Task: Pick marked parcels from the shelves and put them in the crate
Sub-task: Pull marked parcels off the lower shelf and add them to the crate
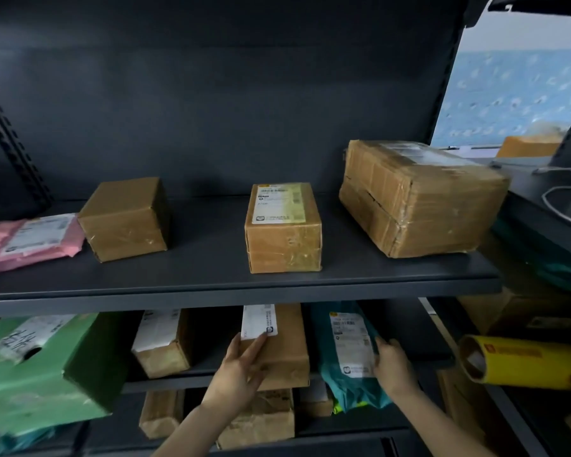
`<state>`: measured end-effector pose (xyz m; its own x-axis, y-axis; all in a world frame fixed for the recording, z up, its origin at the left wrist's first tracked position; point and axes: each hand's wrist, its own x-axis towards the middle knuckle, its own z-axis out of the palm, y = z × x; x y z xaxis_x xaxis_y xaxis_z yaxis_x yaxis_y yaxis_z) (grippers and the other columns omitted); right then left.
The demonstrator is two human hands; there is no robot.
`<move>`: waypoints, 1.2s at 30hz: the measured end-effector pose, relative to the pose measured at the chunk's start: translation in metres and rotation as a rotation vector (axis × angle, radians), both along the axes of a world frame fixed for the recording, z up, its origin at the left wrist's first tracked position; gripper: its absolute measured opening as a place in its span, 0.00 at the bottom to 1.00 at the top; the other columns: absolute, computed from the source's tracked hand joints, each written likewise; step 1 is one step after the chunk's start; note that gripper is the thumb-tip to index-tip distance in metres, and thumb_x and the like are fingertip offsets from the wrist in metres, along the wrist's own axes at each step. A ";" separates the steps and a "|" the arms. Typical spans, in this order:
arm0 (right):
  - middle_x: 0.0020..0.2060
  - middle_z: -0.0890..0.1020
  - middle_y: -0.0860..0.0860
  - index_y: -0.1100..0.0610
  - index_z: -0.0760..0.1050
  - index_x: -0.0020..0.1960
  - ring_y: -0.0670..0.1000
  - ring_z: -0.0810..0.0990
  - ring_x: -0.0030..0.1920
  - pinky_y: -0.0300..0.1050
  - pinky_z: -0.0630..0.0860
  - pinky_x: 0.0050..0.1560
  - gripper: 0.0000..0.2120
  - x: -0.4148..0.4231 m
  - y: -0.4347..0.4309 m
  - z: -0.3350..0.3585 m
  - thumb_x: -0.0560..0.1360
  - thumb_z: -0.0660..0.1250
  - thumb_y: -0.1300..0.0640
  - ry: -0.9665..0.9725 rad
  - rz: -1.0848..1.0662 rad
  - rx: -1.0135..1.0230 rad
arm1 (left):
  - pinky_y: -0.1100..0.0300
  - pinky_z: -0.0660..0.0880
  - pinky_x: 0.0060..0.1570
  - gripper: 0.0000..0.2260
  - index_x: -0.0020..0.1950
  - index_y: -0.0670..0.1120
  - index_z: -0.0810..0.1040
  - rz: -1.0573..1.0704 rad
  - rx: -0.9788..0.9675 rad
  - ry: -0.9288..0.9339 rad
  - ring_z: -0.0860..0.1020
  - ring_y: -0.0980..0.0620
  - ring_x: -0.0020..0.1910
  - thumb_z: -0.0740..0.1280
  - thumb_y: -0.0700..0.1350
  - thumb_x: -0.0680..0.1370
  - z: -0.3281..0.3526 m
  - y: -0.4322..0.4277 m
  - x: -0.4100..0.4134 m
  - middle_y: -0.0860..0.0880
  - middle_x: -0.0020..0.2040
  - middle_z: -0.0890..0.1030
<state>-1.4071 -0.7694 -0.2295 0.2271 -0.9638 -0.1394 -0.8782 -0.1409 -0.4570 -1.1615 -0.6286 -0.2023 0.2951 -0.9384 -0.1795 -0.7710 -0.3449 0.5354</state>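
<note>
Left hand [241, 364] flat on labelled carton [277, 351], steadying; beside the carton, right hand [393, 364] grips teal mailer [346, 354], probably checking its mark.

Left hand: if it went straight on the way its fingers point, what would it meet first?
The left hand lies on the brown box, fingers aimed up and right. First in line is the white label on that box; the fingertips seem to touch its lower edge. Depth behind is unclear.
</note>
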 end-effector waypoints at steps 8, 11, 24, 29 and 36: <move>0.71 0.63 0.56 0.53 0.61 0.73 0.56 0.64 0.69 0.50 0.65 0.65 0.25 0.061 0.032 0.036 0.77 0.58 0.47 0.251 0.106 -0.322 | 0.61 0.64 0.67 0.27 0.76 0.58 0.54 0.140 -0.199 0.078 0.59 0.52 0.74 0.60 0.55 0.79 0.005 0.021 0.013 0.51 0.76 0.56; 0.73 0.61 0.56 0.54 0.59 0.73 0.56 0.60 0.72 0.50 0.61 0.69 0.25 0.097 0.053 0.039 0.79 0.54 0.47 0.159 0.195 -0.290 | 0.55 0.61 0.71 0.27 0.76 0.50 0.58 0.292 -0.285 -0.003 0.59 0.49 0.74 0.62 0.53 0.79 0.005 0.035 0.036 0.48 0.75 0.60; 0.76 0.49 0.54 0.41 0.51 0.74 0.58 0.50 0.74 0.57 0.55 0.70 0.28 0.181 0.110 0.050 0.77 0.52 0.37 0.168 0.407 -0.138 | 0.46 0.64 0.67 0.34 0.76 0.54 0.53 0.570 -0.065 -0.031 0.53 0.39 0.74 0.61 0.63 0.75 0.005 0.032 0.129 0.39 0.76 0.55; 0.77 0.45 0.50 0.40 0.52 0.74 0.54 0.41 0.76 0.52 0.53 0.73 0.26 0.165 0.106 0.044 0.78 0.56 0.47 0.164 0.557 -0.121 | 0.49 0.68 0.62 0.33 0.75 0.53 0.57 0.537 -0.040 0.079 0.62 0.38 0.69 0.65 0.60 0.74 0.006 0.031 0.134 0.38 0.68 0.64; 0.76 0.50 0.44 0.40 0.61 0.70 0.52 0.55 0.73 0.47 0.60 0.72 0.25 0.137 0.099 0.053 0.74 0.59 0.50 0.110 0.442 -0.095 | 0.51 0.71 0.60 0.32 0.74 0.56 0.58 0.452 -0.062 0.095 0.65 0.40 0.65 0.67 0.57 0.73 0.007 0.048 0.118 0.42 0.66 0.65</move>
